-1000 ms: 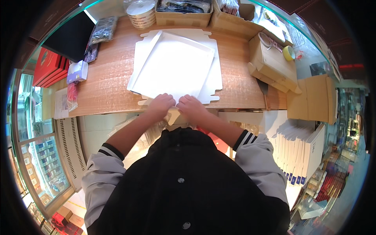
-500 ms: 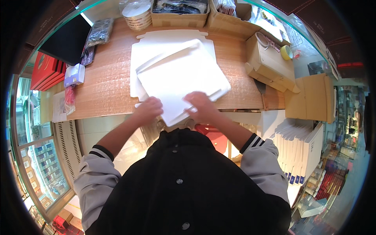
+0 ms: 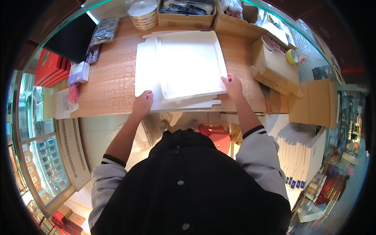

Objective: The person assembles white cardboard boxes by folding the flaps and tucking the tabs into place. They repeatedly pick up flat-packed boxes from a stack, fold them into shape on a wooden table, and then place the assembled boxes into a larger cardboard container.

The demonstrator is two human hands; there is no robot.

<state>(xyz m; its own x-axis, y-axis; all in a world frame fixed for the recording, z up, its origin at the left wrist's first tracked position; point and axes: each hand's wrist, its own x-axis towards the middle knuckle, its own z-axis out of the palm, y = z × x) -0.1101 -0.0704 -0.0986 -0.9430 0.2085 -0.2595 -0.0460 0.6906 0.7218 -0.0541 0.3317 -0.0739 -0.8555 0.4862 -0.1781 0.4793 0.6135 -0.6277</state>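
Brown wooden table (image 3: 102, 78) is bearing one folded white card tray (image 3: 192, 64), one unfolded white sheet (image 3: 147, 70); right hand (image 3: 234, 87) is gripping the tray, left hand's (image 3: 142, 104) hold unclear.

**Print I can spot but not read**

Through the head camera I pick out dark print on the outermost of the upright white flat boxes (image 3: 314, 152) at the right, with small blue labels (image 3: 293, 183) at their lower ends. Pinkish-red lettering shows at the top of the closed brown cardboard box (image 3: 274, 66). The stacked white round rolls (image 3: 144, 23) carry faint reddish marks, too small for me.
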